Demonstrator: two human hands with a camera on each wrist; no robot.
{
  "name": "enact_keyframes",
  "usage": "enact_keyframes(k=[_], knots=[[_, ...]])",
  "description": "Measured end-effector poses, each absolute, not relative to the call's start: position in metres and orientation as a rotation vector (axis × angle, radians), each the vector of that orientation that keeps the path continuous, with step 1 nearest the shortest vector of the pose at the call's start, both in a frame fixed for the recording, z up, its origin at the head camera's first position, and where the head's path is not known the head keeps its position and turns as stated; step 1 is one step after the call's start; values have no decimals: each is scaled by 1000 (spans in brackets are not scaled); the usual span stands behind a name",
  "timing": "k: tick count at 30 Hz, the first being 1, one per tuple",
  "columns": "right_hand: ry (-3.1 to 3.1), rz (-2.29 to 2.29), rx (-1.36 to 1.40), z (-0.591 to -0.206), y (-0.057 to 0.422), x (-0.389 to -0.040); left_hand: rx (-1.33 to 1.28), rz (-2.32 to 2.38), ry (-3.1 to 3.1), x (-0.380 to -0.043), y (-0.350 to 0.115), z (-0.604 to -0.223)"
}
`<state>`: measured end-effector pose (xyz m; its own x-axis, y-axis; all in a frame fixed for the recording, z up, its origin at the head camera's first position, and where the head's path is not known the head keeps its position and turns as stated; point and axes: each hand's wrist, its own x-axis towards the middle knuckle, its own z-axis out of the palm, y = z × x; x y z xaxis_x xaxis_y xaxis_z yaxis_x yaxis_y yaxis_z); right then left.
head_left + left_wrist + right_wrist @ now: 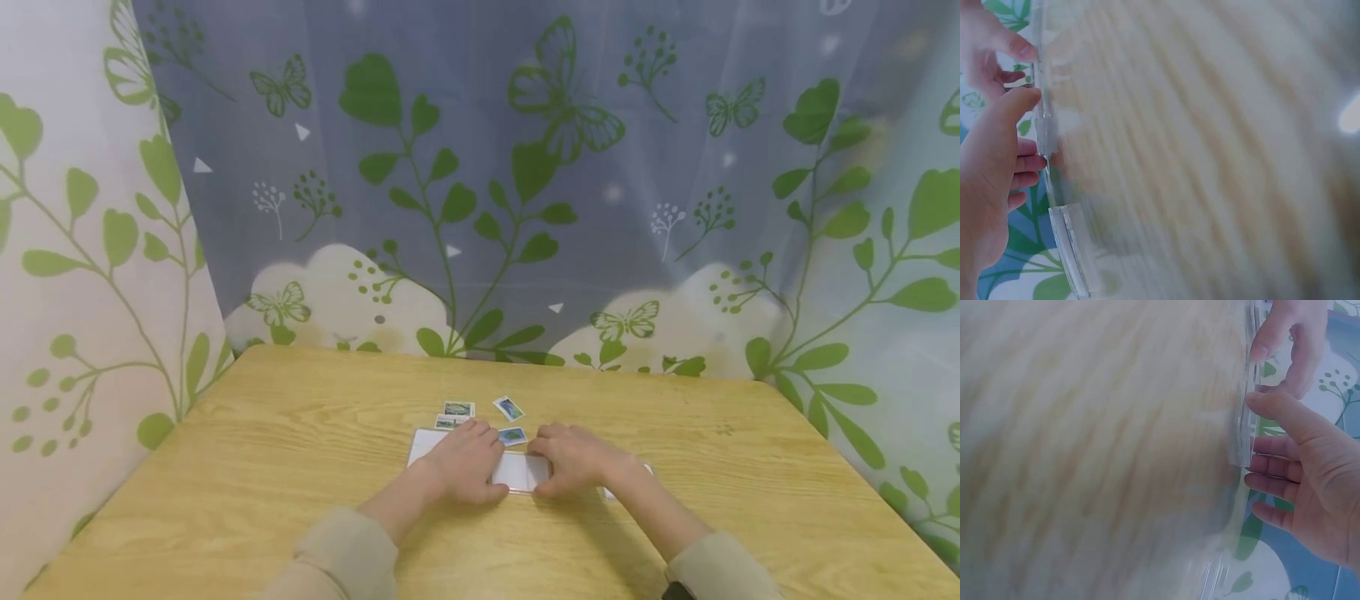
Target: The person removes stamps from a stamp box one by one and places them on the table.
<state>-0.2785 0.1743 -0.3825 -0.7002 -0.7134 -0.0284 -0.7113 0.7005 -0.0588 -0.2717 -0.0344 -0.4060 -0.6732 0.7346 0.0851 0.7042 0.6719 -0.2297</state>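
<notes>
My left hand (468,462) and right hand (577,458) hold opposite ends of one clear flat case (520,472) low over the table. In the head view, each thumb lies at the near edge, fingers toward the far edge. The left wrist view shows my left thumb (1029,97) at the case's clear edge (1042,119). My right thumb (1263,403) sits on that edge in the right wrist view. Behind the case lie several small stamp-like pictures, including a blue-green one (513,436), a tilted one (510,407) and a green one (459,408).
A second clear case (423,443) lies left, partly hidden by my left hand. Another clear piece (609,493) shows under my right forearm. The wooden table (315,400) ends at a leaf-and-butterfly curtain (480,167).
</notes>
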Motion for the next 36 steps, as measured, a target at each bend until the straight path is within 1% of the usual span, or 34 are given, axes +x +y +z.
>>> enact_keyframes(k=[4,13,20,29,36], knots=[[2836,-111,-1187,-384,175,-278,-1174,259,-2709,-271,-36,-408],[2833,-148,-1257,-383,179,-280,-1168,340,-2739,-272,-37,-404],[2819,-190,-1196,-381,183,-280,-1154,246,-2825,-272,-39,-401],[2820,-204,-1158,-375,191,-281,-1125,276,-2828,-271,-41,-390],[2843,-230,-1145,-373,197,-282,-1106,143,-2858,-271,-36,-387]])
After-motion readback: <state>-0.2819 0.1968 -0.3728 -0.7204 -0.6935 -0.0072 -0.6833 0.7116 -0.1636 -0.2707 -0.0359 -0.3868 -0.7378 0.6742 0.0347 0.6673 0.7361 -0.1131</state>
